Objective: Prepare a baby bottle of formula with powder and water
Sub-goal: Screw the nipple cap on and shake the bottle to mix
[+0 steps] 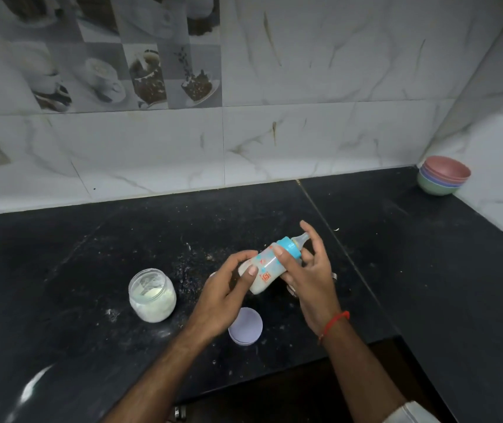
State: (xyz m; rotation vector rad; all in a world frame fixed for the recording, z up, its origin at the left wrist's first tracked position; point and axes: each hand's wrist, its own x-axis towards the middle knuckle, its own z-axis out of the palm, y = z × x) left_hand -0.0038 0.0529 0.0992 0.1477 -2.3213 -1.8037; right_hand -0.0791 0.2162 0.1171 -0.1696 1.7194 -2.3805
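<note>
A baby bottle [270,267] with a blue collar and clear teat is held tilted above the black counter, teat pointing up and to the right, with milky white liquid inside. My left hand [224,296] grips its base end with thumb and fingers. My right hand [308,270] holds the upper body near the blue collar, fingers partly spread. An open clear jar of white powder [152,296] stands on the counter to the left. A round lilac lid [245,326] lies flat below my hands.
Powder specks are scattered on the black counter [91,270]. A stack of coloured bowls [444,175] sits in the far right corner against the marble-tiled wall. The counter's front edge runs below my forearms, and a small object lies partly hidden behind my right hand.
</note>
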